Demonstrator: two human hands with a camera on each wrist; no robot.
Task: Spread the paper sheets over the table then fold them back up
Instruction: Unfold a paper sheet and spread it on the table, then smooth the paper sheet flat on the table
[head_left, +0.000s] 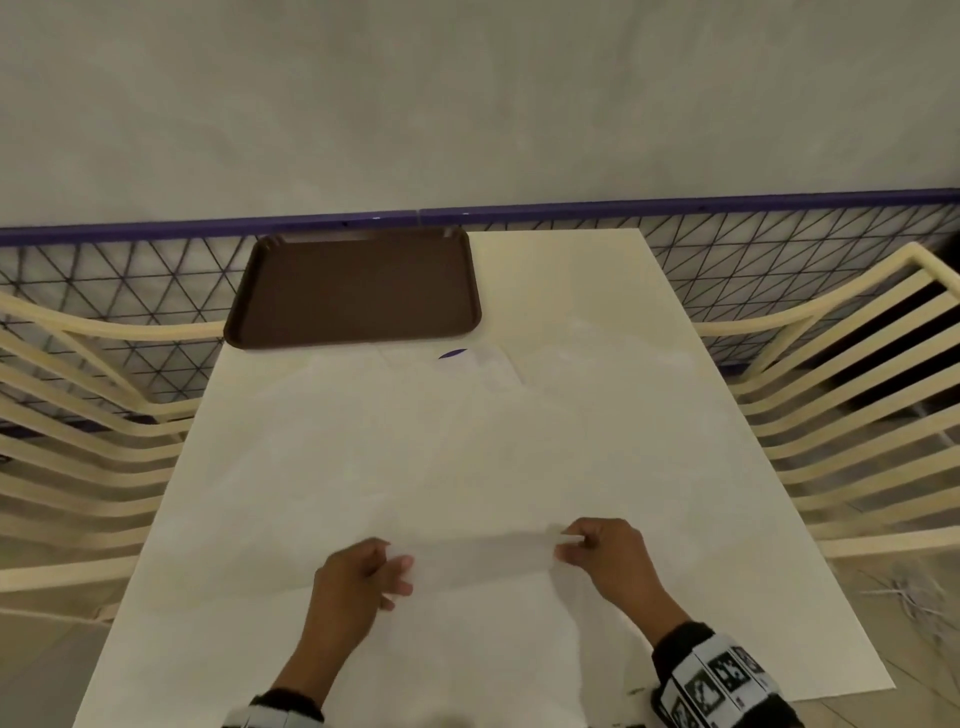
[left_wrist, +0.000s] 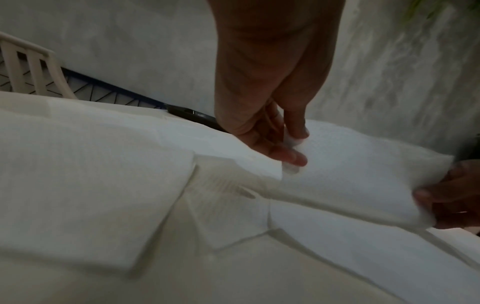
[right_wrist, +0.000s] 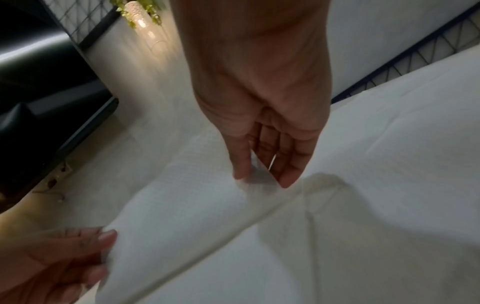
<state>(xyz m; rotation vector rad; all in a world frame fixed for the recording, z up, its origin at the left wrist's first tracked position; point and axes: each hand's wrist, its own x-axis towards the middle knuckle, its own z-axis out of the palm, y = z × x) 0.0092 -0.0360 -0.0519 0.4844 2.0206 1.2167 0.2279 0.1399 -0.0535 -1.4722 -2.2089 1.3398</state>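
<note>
1. White paper sheets (head_left: 395, 457) are lying spread over most of the pale worktop (head_left: 613, 280), overlapping one another at slanted angles.
2. The left hand (head_left: 358, 577) is pinching the near left corner of one thin sheet (head_left: 478, 564) between thumb and fingers, its other fingers loosely curled.
3. In the left wrist view, the left hand (left_wrist: 270, 127) is gripping the corner of the sheet (left_wrist: 363, 164), and the paper is rising off the worktop beneath it.
4. The right hand (head_left: 602, 556) is pinching the opposite near corner of the same sheet, thumb and fingertips closed on the paper edge.
5. In the right wrist view, the right hand (right_wrist: 265, 127) is holding the sheet (right_wrist: 182, 216) between thumb and fingers, with the left hand (right_wrist: 52, 261) holding its other end at lower left.
6. The held sheet is stretching between the two hands as a lifted band, casting a soft shadow on the sheets below.
7. A dark brown tray (head_left: 353, 291) is sitting at the far left corner of the worktop, just beyond the far edge of the sheets.
8. A small purple mark (head_left: 452, 354) is showing on the paper near the tray.
9. Cream slatted chairs (head_left: 852, 405) are standing at both sides of the worktop.
10. A wire-mesh fence with a purple rail (head_left: 675, 208) is running behind the worktop, in front of a grey wall.
</note>
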